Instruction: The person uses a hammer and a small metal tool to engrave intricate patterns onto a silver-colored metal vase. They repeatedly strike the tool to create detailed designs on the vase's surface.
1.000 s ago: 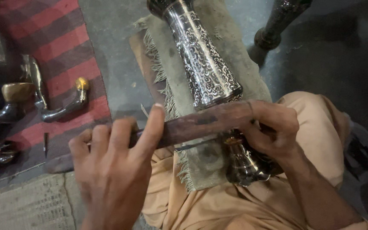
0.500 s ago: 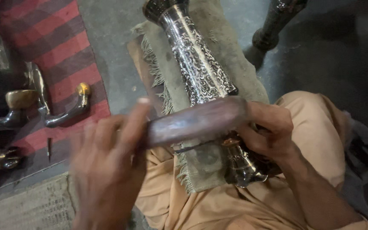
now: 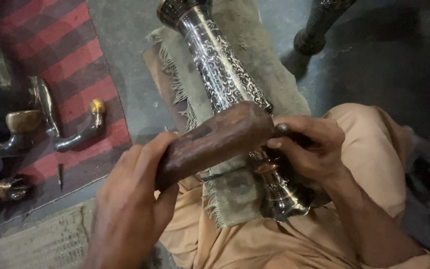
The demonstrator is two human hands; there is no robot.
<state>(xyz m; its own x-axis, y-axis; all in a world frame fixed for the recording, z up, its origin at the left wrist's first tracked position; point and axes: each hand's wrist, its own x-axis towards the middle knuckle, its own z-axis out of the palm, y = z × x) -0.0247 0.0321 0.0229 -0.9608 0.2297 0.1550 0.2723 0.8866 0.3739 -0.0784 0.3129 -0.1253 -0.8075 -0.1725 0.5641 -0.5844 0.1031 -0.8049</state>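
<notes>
Mallet work has shifted: the wooden mallet (image 3: 215,142), which lay level across the engraved metal vase (image 3: 225,82) 1 second ago, now tilts up, its head raised over the vase's narrow waist. The left hand (image 3: 130,199) has its fingers wrapped shut around the handle. The right hand (image 3: 309,147) pinches a small dark tool against the vase, which lies on a frayed cloth (image 3: 235,192) across the person's lap.
</notes>
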